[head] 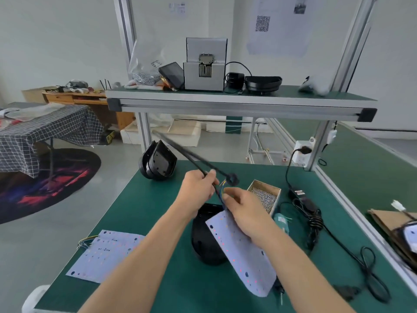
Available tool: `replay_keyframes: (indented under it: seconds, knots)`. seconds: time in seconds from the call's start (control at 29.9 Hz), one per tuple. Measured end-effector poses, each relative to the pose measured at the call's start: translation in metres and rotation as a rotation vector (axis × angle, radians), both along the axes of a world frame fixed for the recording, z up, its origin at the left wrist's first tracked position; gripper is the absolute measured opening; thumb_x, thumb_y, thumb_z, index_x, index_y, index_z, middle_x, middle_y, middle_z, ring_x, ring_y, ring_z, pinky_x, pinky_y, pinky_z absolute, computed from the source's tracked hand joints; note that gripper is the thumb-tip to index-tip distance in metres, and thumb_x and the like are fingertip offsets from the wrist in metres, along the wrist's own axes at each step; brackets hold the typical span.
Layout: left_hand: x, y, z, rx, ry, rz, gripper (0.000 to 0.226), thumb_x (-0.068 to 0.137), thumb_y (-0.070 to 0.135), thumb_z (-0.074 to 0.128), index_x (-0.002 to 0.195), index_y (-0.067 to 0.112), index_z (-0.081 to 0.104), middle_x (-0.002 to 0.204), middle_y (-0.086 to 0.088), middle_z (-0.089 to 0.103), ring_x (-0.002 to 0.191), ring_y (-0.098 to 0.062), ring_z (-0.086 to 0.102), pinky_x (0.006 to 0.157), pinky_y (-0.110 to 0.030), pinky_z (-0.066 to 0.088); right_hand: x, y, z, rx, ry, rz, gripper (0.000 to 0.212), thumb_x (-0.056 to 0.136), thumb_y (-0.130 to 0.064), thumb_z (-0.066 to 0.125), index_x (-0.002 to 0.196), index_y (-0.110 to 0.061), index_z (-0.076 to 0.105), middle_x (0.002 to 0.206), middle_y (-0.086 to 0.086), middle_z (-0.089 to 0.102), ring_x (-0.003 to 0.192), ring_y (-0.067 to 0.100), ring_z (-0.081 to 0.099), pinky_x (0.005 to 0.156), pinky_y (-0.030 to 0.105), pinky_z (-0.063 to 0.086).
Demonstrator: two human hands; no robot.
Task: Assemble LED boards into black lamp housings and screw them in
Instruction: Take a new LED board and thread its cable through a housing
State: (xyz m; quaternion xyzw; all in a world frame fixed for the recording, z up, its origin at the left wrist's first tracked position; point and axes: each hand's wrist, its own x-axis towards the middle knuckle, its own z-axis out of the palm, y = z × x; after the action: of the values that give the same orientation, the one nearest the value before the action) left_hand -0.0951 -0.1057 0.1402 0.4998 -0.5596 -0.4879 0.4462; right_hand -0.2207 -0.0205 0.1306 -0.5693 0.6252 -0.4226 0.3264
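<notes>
My left hand [198, 188] grips a black cable [180, 150] that stretches up and away to the left, with coloured wires and a black ring [232, 179] at its near end. My right hand [243, 208] pinches the coloured wire ends and holds the top of a white LED board [246, 260], tilted over a black lamp housing [203, 242] on the green mat. Another LED board [103, 254] with wires lies flat at the near left. A stack of black housings [158, 161] stands at the mat's far left corner.
A cardboard box of screws [266, 196] sits right of my hands, a teal electric screwdriver [282, 222] and its black power cord [316, 220] beside it. The raised shelf [225, 102] carries a screw feeder machine [204, 68], a tablet and more housings.
</notes>
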Motion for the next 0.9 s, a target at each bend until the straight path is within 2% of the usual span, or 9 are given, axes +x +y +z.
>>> replay_keyframes:
  seconds: [0.1,0.23,0.37,0.47,0.54,0.6,0.67,0.77,0.9]
  knots:
    - [-0.002,-0.006,-0.009,-0.018,-0.106,-0.061,0.042,0.104,0.029,0.06,0.071,0.004,0.065,0.052,0.002,0.054,0.047,-0.014,0.046,0.052,-0.023,0.036,0.0,-0.002,-0.005,0.022,-0.031,0.069,0.022,0.108,-0.03,0.056,0.12,-0.024,0.073,0.1,0.005,0.076,0.086,0.013,0.064,0.075,0.026,0.045]
    - [0.003,-0.008,-0.013,-0.108,-0.127,-0.157,0.031,0.103,0.027,0.062,0.082,0.006,0.072,0.048,0.01,0.057,0.044,-0.005,0.049,0.047,-0.016,0.039,-0.002,-0.01,-0.013,0.098,-0.246,0.104,0.022,0.108,-0.028,0.058,0.114,-0.017,0.076,0.101,0.002,0.08,0.091,0.015,0.07,0.082,0.03,0.049]
    - [0.016,-0.003,-0.026,-0.165,-0.078,-0.248,0.012,0.104,0.011,0.06,0.107,0.015,0.071,0.067,0.003,0.065,0.061,-0.01,0.058,0.063,-0.02,0.047,-0.005,-0.02,-0.019,0.142,-0.426,0.026,0.024,0.108,-0.021,0.057,0.104,-0.005,0.075,0.089,0.011,0.078,0.079,0.014,0.067,0.078,0.032,0.054]
    - [0.031,-0.003,-0.046,-0.198,-0.505,-0.029,0.016,0.102,0.02,0.061,0.108,0.013,0.074,0.09,-0.002,0.071,0.086,-0.021,0.065,0.078,-0.027,0.046,-0.008,-0.022,-0.02,0.144,-0.418,0.033,0.018,0.106,-0.018,0.061,0.092,-0.008,0.067,0.058,-0.009,0.063,0.045,-0.002,0.054,0.045,0.01,0.041]
    - [0.038,0.002,-0.056,-0.121,-0.831,0.042,0.037,0.101,0.044,0.06,0.105,0.008,0.07,0.097,-0.005,0.069,0.093,-0.026,0.064,0.078,-0.031,0.047,-0.01,-0.024,-0.02,0.155,-0.435,0.047,0.018,0.106,-0.018,0.061,0.093,-0.006,0.063,0.05,-0.01,0.052,0.036,0.0,0.044,0.039,0.011,0.034]
    - [0.04,0.009,-0.067,-0.056,-0.971,-0.055,0.05,0.098,0.054,0.061,0.1,0.005,0.061,0.097,-0.011,0.067,0.09,-0.029,0.063,0.073,-0.035,0.05,-0.012,-0.025,-0.017,0.156,-0.435,0.079,0.02,0.108,-0.02,0.059,0.097,-0.003,0.061,0.046,-0.007,0.046,0.035,0.004,0.037,0.038,0.015,0.031]
    - [0.041,0.013,-0.077,-0.023,-0.941,-0.139,0.043,0.096,0.045,0.066,0.096,0.003,0.055,0.096,-0.015,0.066,0.088,-0.03,0.064,0.071,-0.035,0.052,-0.013,-0.026,-0.016,0.147,-0.441,0.102,0.022,0.109,-0.021,0.056,0.098,-0.002,0.057,0.047,-0.003,0.044,0.034,0.006,0.033,0.038,0.017,0.029]
    - [0.042,0.019,-0.088,0.018,-0.628,-0.079,0.032,0.087,0.029,0.069,0.089,0.004,0.05,0.08,-0.011,0.057,0.07,-0.024,0.049,0.056,-0.027,0.038,-0.018,-0.03,-0.019,0.111,-0.441,0.091,0.031,0.109,-0.022,0.055,0.102,0.007,0.054,0.071,0.015,0.048,0.038,0.005,0.035,0.039,0.016,0.03]
    - [0.042,0.028,-0.091,-0.087,-0.488,0.043,0.018,0.089,0.015,0.069,0.089,0.01,0.052,0.071,-0.001,0.054,0.061,-0.015,0.044,0.044,-0.015,0.032,-0.023,-0.032,-0.027,0.044,-0.358,0.078,0.026,0.11,-0.024,0.052,0.104,-0.001,0.062,0.086,0.013,0.059,0.044,0.001,0.046,0.044,0.012,0.035]
